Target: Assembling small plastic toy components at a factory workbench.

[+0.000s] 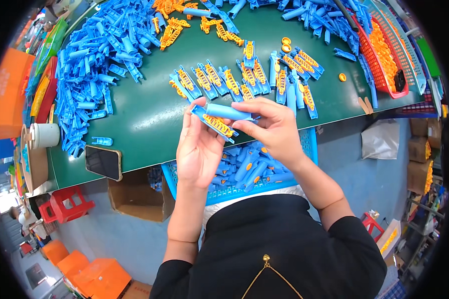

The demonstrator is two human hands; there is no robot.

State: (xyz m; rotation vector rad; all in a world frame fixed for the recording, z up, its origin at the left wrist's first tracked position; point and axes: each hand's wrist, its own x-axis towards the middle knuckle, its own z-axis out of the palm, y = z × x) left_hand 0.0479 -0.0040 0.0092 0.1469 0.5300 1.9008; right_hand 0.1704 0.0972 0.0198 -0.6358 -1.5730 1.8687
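Left hand [198, 149] fingers grip the orange-toothed blue shell [213, 124]; right hand [272, 127] fingers pinch the blue cover [228, 111] against it. Blue basket [310, 142] below holds assembled blue pieces.

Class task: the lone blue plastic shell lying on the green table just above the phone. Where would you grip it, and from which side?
Grip the blue shell across its two long edges, coming straight down from above. It lies flat, apart from the pile, with bare table around it.

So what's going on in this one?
A person holds two blue plastic parts above a green table. The left hand holds an open blue half-shell with an orange toothed insert; the right hand sets a blue cover piece against it. Similar filled shells lie in a row on the table, and a blue basket of blue pieces sits below.
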